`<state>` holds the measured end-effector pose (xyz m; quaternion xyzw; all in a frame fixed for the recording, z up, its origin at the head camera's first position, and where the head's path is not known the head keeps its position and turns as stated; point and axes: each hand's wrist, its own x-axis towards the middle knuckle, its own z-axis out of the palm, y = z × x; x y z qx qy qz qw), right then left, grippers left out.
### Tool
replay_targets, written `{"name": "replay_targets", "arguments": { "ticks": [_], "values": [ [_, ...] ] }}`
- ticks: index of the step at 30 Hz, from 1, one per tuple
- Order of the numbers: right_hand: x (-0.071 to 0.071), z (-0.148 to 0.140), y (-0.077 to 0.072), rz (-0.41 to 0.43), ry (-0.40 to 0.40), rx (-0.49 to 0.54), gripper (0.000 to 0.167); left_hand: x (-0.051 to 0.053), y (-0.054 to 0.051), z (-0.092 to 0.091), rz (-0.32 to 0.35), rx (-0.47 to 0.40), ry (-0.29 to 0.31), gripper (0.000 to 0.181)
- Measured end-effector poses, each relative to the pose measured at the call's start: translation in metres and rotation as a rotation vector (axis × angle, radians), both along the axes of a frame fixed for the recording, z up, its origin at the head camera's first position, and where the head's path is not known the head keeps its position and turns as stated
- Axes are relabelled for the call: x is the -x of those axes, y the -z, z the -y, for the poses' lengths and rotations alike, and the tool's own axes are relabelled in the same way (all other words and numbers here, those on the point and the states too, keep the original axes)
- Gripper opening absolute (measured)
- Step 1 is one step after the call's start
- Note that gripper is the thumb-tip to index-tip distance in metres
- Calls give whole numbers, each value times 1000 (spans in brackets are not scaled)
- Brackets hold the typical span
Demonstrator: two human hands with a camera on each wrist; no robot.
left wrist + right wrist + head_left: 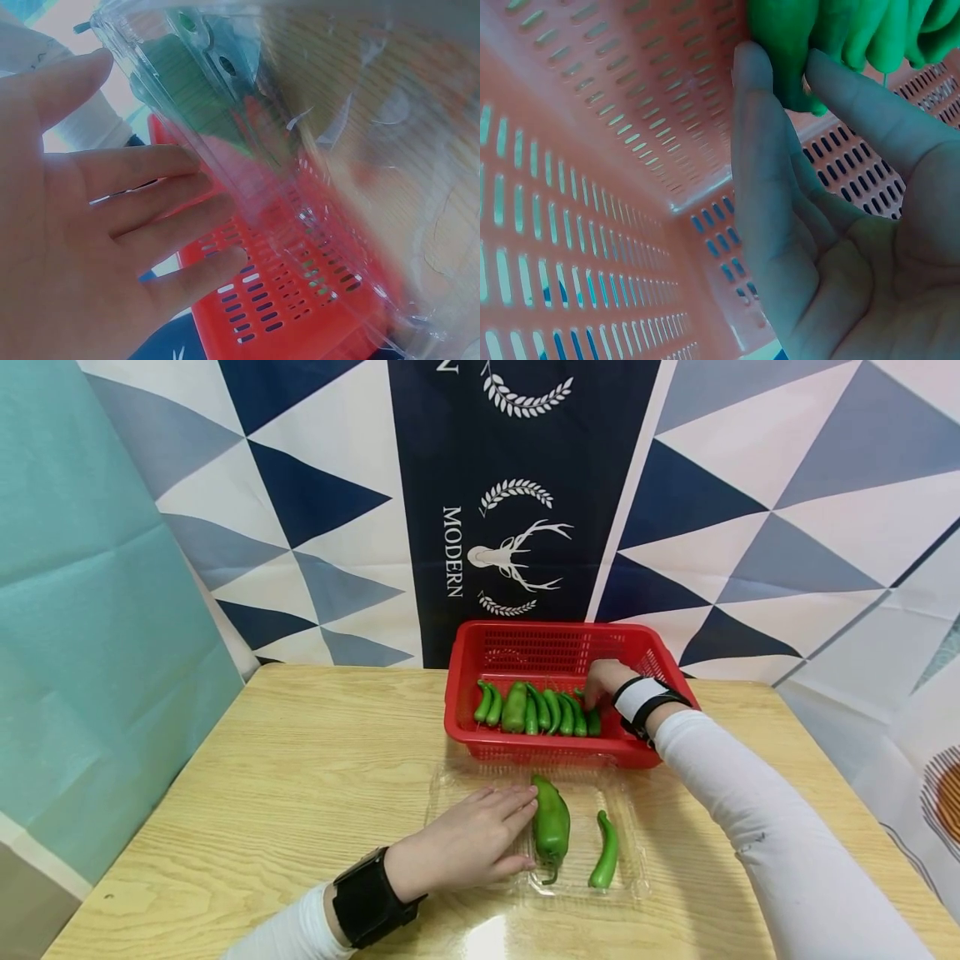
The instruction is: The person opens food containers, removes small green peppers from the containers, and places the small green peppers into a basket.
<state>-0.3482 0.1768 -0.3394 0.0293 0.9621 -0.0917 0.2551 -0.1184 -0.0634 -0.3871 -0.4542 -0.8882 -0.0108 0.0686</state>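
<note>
Right hand (603, 682) pinches the rightmost pepper (781, 37) in the basket (517, 748); left hand (474, 837) rests straight-fingered by the large pepper (552, 822); seemingly arranging, next needing gentle release.

Bright light fills the head view, leaving glare on the near table (300, 768) and soft shadow left of the right sleeve (772, 827). The left wrist view is hazy, bluish; the right wrist view shows dim fingers (769, 180).
</note>
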Motion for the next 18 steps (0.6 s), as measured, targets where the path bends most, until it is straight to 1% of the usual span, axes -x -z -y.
{"name": "replay_targets", "arguments": {
  "ticks": [6,10,15,18],
  "values": [
    [3,-1,5,42,-22,-1,17,0,1,0,1,-3,-2,66],
    [6,-1,8,32,-47,-43,16,-1,1,0,6,0,-5,67],
    [7,0,6,38,-53,-55,19,-1,1,0,-6,-3,-3,66],
    [7,1,3,31,-64,-73,14,-1,1,0,-12,-5,-1,66]
  ]
}}
